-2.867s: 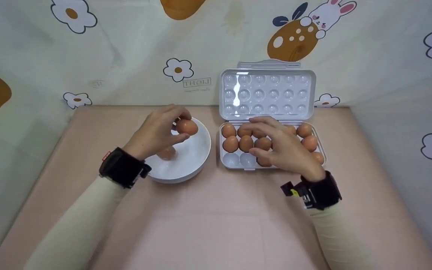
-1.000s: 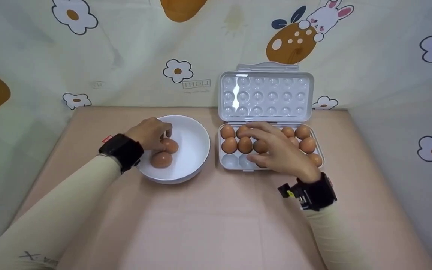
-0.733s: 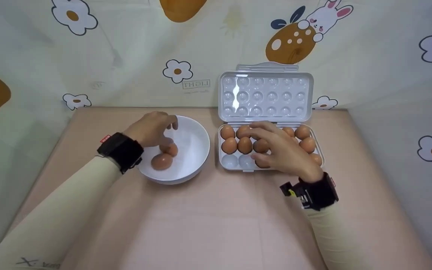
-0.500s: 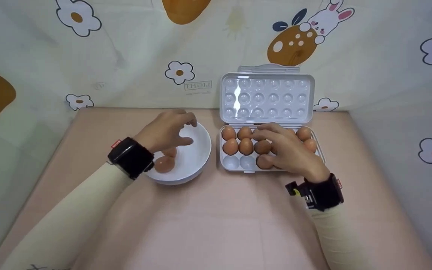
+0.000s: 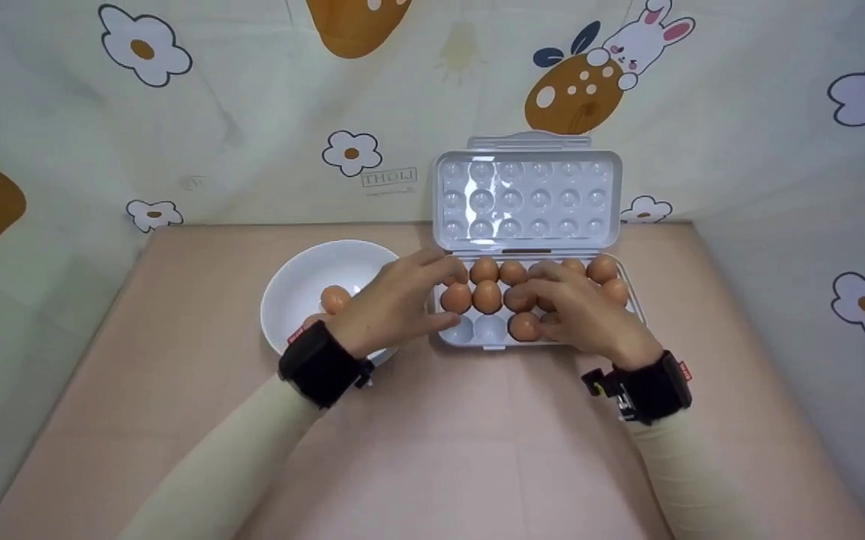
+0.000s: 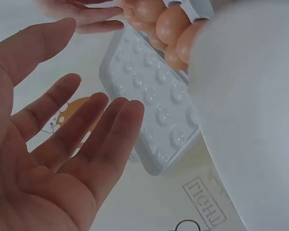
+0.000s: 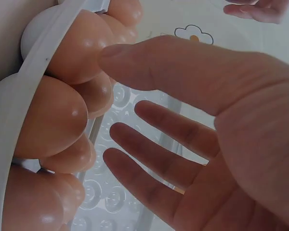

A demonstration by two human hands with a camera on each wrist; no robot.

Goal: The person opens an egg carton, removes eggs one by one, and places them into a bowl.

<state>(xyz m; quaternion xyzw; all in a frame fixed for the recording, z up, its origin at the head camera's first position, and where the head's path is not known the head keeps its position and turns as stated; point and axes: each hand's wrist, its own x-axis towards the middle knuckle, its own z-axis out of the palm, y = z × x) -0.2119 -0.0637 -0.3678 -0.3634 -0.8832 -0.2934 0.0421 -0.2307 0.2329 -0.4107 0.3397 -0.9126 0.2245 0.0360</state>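
The eggs (image 5: 487, 297) sit in the box (image 5: 490, 330), under and between the two hands. The left hand (image 5: 394, 304) is empty with its fingers parted, fingertips over the box's left end and heel over the bowl (image 5: 282, 292), where two more eggs (image 5: 335, 298) lie. The right hand (image 5: 586, 315) hangs over the box's right half, fingers loosely bent, gripping nothing; whether its thumb touches the egg beside it, I cannot tell. Behind stands the raised lid (image 5: 527, 214).

Cream sleeves (image 5: 229, 454), black wristbands (image 5: 318, 365) with small red tags (image 5: 685, 370)
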